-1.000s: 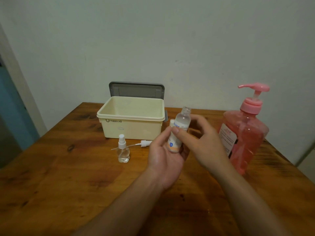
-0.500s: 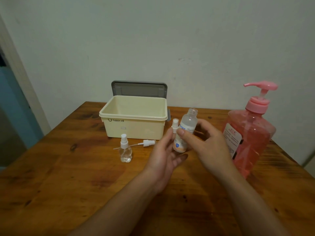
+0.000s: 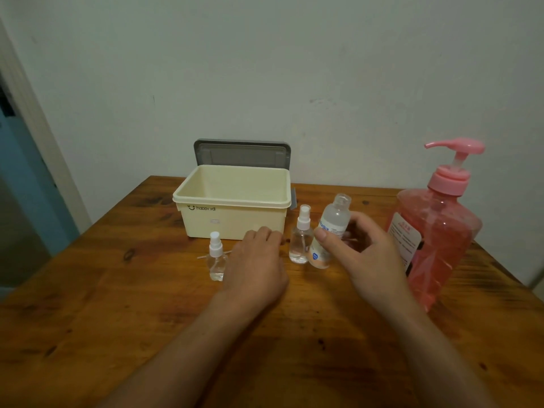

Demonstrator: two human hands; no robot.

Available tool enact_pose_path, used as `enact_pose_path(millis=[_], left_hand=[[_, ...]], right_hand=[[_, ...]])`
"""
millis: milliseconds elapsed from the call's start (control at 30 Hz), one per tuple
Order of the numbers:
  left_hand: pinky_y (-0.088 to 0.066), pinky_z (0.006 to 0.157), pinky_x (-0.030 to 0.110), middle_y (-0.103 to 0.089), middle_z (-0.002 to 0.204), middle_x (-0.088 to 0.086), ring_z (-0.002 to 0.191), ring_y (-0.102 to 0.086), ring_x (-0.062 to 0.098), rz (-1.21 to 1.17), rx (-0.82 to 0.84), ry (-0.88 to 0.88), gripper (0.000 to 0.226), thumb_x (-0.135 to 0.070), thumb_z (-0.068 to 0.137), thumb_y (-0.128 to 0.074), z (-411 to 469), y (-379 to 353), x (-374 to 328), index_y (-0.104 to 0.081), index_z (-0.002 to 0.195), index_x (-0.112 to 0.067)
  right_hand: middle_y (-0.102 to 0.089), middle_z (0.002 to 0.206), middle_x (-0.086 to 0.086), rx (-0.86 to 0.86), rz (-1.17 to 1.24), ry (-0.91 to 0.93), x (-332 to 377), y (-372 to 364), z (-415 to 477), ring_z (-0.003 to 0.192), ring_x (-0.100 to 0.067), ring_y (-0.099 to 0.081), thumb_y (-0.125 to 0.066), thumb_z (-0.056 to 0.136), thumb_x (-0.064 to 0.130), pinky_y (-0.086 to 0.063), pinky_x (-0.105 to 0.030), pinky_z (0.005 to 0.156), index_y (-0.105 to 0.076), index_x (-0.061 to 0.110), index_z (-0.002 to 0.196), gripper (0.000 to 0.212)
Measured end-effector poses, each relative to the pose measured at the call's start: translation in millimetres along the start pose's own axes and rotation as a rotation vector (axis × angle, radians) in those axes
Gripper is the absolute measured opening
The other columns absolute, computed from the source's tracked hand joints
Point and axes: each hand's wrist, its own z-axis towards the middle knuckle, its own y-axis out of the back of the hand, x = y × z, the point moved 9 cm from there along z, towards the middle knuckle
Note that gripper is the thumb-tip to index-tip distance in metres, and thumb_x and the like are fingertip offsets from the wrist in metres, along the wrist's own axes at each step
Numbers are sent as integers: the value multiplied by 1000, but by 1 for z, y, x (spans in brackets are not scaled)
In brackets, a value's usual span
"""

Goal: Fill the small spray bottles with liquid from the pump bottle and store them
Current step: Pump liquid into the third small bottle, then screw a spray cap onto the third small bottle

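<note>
My right hand (image 3: 368,254) grips a clear labelled bottle (image 3: 334,222) with no cap, tilted, its base low near the table. Beside it on the left stands a small capped spray bottle (image 3: 300,242). Another small spray bottle (image 3: 217,260) stands further left. My left hand (image 3: 256,260) lies palm down between them, fingers bent over a loose spray head whose thin tube (image 3: 212,255) sticks out to the left. The big pink pump bottle (image 3: 435,237) stands at the right.
A cream plastic box (image 3: 232,198) stands open behind the small bottles, its grey lid (image 3: 241,151) leaning against the wall. The wooden table (image 3: 117,319) ends in an edge at the left, with a doorway beyond.
My left hand let go of the labelled bottle and moved left onto the loose spray head. The right hand now holds the bottle alone, and the second small spray bottle is uncovered.
</note>
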Motion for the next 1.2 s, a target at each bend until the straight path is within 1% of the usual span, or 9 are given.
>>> enact_pose_path(millis=[67, 200, 433, 500, 633, 767, 933, 1100, 1200], left_hand=[[-41, 99, 32, -47, 135, -3, 123, -42, 16, 92, 45, 9, 43, -28, 95, -49, 2, -8, 1, -44, 138, -23], [-37, 104, 34, -43, 143, 0, 130, -39, 19, 150, 103, 47, 49, -27, 95, -50, 7, -20, 6, -39, 142, -21], [-35, 106, 38, -45, 141, 2, 130, -40, 22, 224, 130, 39, 49, -27, 92, -50, 17, -33, 9, -41, 140, -21], [-34, 106, 39, -47, 140, 2, 129, -41, 23, 251, 138, 36, 49, -26, 91, -51, 20, -35, 10, -42, 140, -21], [-41, 97, 36, -51, 131, 3, 120, -48, 22, 247, 122, 38, 43, -21, 91, -53, 24, -35, 12, -47, 134, -20], [-45, 86, 32, -53, 124, 3, 111, -50, 20, 215, 89, 25, 36, -16, 92, -53, 25, -33, 14, -52, 128, -19], [-44, 87, 31, -56, 123, 3, 112, -49, 20, 192, 61, 16, 33, -14, 95, -50, 25, -30, 14, -54, 127, -20], [-45, 85, 31, -58, 117, 1, 107, -50, 19, 157, 28, 15, 30, -14, 96, -48, 25, -26, 14, -56, 124, -22], [-44, 84, 30, -57, 118, -1, 108, -50, 18, 127, -2, 3, 31, -15, 96, -49, 25, -23, 13, -57, 125, -23]], right_hand=[[-67, 98, 18, 1, -10, -4, -2, -1, -2, 90, 6, -61, -66, 71, 49, -49, -10, 72, -61, 38, 105, 36], [-66, 97, 21, 0, -28, -16, -7, -1, -4, 90, 7, -59, -65, 69, 51, -47, -9, 71, -59, 41, 103, 36], [-64, 101, 23, 10, -51, -57, -16, -1, -6, 93, 7, -57, -62, 68, 55, -45, -14, 75, -60, 39, 107, 43], [-64, 101, 23, 16, -56, -58, -16, -2, -7, 94, 8, -57, -62, 68, 54, -45, -12, 75, -59, 39, 108, 43], [-64, 98, 24, 24, -59, -64, -17, -2, -7, 93, 11, -55, -62, 69, 54, -44, -7, 72, -57, 44, 104, 37], [-64, 102, 22, 22, -66, -70, -19, -3, -8, 96, 3, -58, -62, 70, 55, -45, -15, 77, -58, 43, 106, 39], [-63, 103, 23, 34, -68, -73, -18, -4, -9, 98, 2, -57, -61, 67, 57, -45, -17, 79, -57, 45, 103, 38], [-62, 104, 25, 41, -80, -79, -19, -4, -10, 99, 2, -57, -61, 67, 57, -45, -18, 79, -56, 46, 103, 38], [-62, 105, 23, 40, -84, -91, -21, -4, -11, 101, 0, -57, -61, 68, 56, -45, -19, 80, -57, 44, 106, 40]])
